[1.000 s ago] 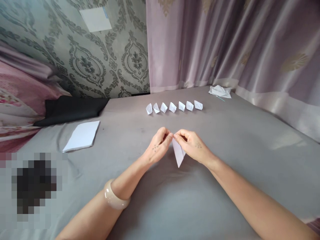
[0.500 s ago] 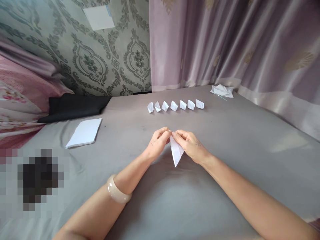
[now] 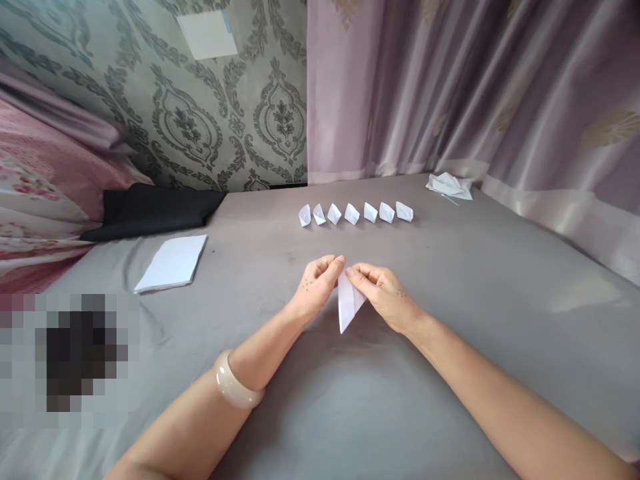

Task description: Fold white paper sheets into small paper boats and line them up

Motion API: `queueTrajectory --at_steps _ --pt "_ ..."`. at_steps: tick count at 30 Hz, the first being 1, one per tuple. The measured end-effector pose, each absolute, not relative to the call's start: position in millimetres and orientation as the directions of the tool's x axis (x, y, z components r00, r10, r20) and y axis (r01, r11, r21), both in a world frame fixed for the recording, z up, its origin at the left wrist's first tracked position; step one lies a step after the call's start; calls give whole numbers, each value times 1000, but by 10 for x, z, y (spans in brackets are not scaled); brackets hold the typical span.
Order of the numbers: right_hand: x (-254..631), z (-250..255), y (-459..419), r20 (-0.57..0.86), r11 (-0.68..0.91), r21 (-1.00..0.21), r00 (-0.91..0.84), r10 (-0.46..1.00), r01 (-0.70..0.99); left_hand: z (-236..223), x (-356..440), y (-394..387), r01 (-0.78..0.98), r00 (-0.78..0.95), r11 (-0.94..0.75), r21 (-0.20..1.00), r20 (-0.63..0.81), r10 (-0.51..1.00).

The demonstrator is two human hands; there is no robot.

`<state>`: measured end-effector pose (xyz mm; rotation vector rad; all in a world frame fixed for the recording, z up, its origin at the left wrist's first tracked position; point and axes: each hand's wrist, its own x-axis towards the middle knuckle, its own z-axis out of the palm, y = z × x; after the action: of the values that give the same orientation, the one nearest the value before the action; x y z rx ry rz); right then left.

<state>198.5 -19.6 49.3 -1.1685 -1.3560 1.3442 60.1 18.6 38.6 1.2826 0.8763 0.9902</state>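
Observation:
A folded white paper (image 3: 349, 307) hangs between my two hands above the grey sheet, its pointed end down toward me. My left hand (image 3: 320, 283) pinches its upper left edge between thumb and fingers. Closed on its upper right side is my right hand (image 3: 383, 293), with the thumb lying on top of the paper. Parts of the paper behind the fingers are hidden. Beyond my hands several small folded paper pieces (image 3: 352, 213) stand in a row, spaced apart.
At the left lies a stack of white paper sheets (image 3: 173, 263), with a black cloth (image 3: 160, 208) behind it. Loose folded papers (image 3: 450, 185) and a thin light-green stick (image 3: 450, 199) lie at the back right by the curtain (image 3: 390, 93). A blurred patch covers the lower left.
The paper's lower tip has swung slightly left, and its face has turned a little. Both hands keep their grip. The whole scene has shifted slightly right as my view moved.

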Motion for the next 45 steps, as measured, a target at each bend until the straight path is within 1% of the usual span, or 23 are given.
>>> queueTrajectory --at_steps 2,6,8,14,18,21,25,28,30,32,34,37,39,40,42,44,45 --pt "2027 465 -150 -28 -26 -1000 -148 989 12 385 590 198 -179 387 95 979 -18 922" --pt "2155 406 -45 -29 -31 -996 -16 999 -82 370 573 204 -286 490 245 926 -79 868" --pt "2205 391 -18 -24 -26 -994 -20 1000 -105 356 578 192 -313 537 315 896 -107 837" --pt "2229 431 -36 -31 -40 -990 -71 997 -136 333 603 150 -337 610 400 852 -126 782" --pt "2227 467 -43 -27 -44 -983 -100 995 -178 351 607 134 -353 610 413 840 -128 782" --pt "2239 461 -42 -10 -26 -989 -111 994 -146 364 608 130 -380 592 401 834 -114 798" --pt "2253 442 -47 -6 -16 -995 -97 995 -98 367 606 138 -347 586 397 850 -134 799" --pt "2263 444 -46 -1 -14 -993 -109 994 -119 377 604 139 -339 573 393 855 -143 807" --pt "2270 450 -43 13 -3 -991 -115 993 -133 388 605 132 -318 550 357 878 -136 824" --pt "2273 456 -40 52 45 -996 -90 995 -81 396 609 123 -279 491 264 923 -99 865" --pt "2270 464 -43 128 131 -989 -43 991 75 392 612 121 -228 428 151 962 -41 903" --pt "2249 477 -59 281 273 -902 -27 959 334 365 605 139 -108 402 17 994 28 915" --pt "2231 481 -73 364 351 -837 -50 930 421 350 598 158 -1 410 -54 999 49 911" --pt "2223 482 -81 398 384 -810 -65 915 444 347 598 163 38 419 -71 997 49 907" --pt "2207 484 -98 453 443 -763 -100 886 470 350 604 161 59 462 -49 997 16 887" --pt "2187 486 -120 492 483 -721 -124 862 496 353 616 142 28 493 -3 1000 -11 870" --pt "2173 486 -134 505 487 -701 -119 855 521 350 622 130 8 473 -1 1000 -3 881"
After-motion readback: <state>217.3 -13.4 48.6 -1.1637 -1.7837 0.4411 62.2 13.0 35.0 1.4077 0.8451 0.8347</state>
